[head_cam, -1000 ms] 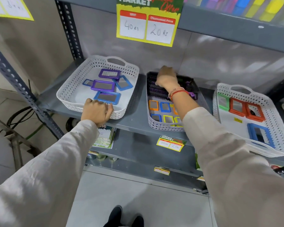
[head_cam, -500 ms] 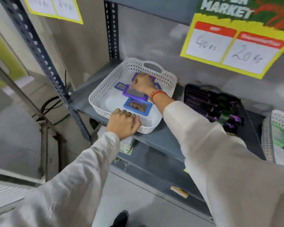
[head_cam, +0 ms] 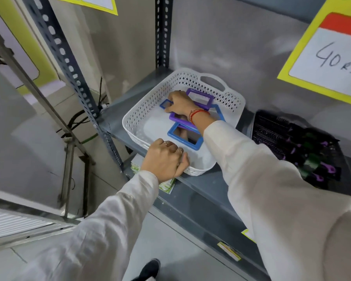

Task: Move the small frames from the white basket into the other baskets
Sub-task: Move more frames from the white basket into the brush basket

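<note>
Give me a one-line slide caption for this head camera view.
Right hand reaches among blue and purple frames in the white basket on the shelf while the left hand grips its near rim.

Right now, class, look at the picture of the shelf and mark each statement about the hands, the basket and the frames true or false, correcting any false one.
1. The left hand grips the near rim of the white basket. True.
2. The right hand reaches into the dark basket. False: it is inside the white basket, on the frames.
3. A blue frame lies in the white basket nearer the person than the purple frame. True.
4. The white basket holds red and orange frames. False: only blue and purple ones show.
5. The price sign reads "40 rs". True.
</note>
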